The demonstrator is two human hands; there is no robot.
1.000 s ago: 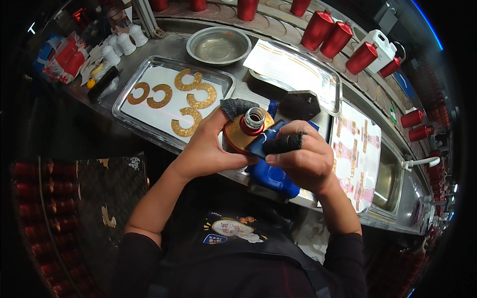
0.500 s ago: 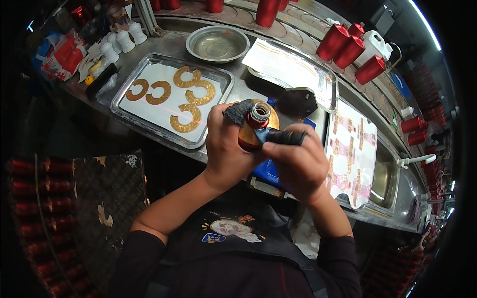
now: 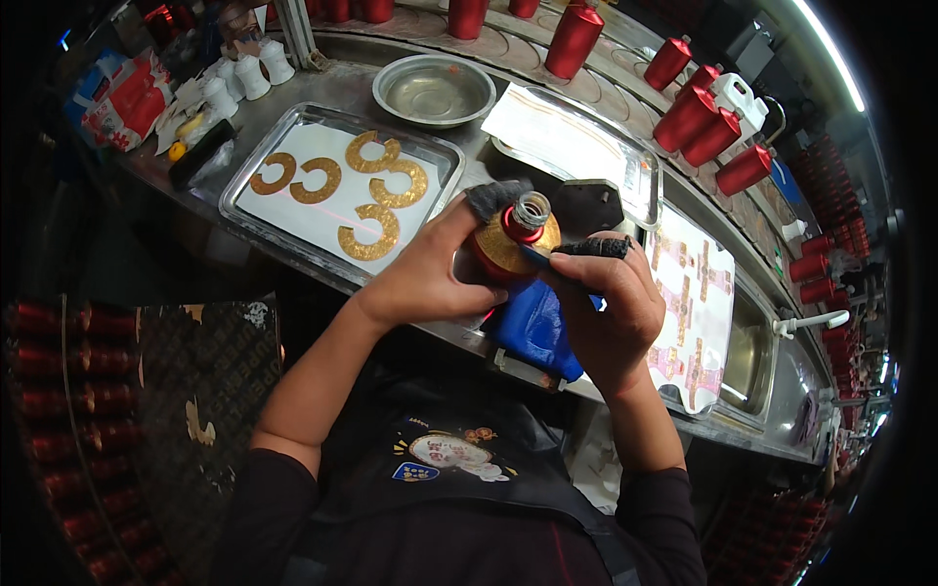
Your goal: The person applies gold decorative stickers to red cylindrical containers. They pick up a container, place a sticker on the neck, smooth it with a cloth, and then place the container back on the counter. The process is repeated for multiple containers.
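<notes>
A red bottle (image 3: 489, 266) with a gold shoulder (image 3: 500, 249) and a bare threaded glass neck (image 3: 532, 209) is tilted in front of me. My left hand (image 3: 430, 269) grips it from the left, its thumb low on the body. Black wrapping covers one left finger. In my right hand (image 3: 616, 303) is a small dark-blue flat tool (image 3: 535, 257), pinched, its tip at the right side of the gold shoulder. A black-wrapped finger (image 3: 591, 248) lies over the tool and hides part of it. Just below is a blue pad (image 3: 537, 327).
Left, a metal tray (image 3: 256, 234) holds several C-shaped gold labels (image 3: 371, 232). Behind stand a metal basin (image 3: 435, 66), a paper-covered tray (image 3: 653, 200) and a belt (image 3: 616, 83) with red bottles (image 3: 575, 41). On the right are a label sheet (image 3: 692, 303) and a sink (image 3: 750, 342).
The bottle has shifted slightly right, and its neck leans more to the right. The tool has moved from below the neck to the shoulder's right side. Belt bottles have travelled right.
</notes>
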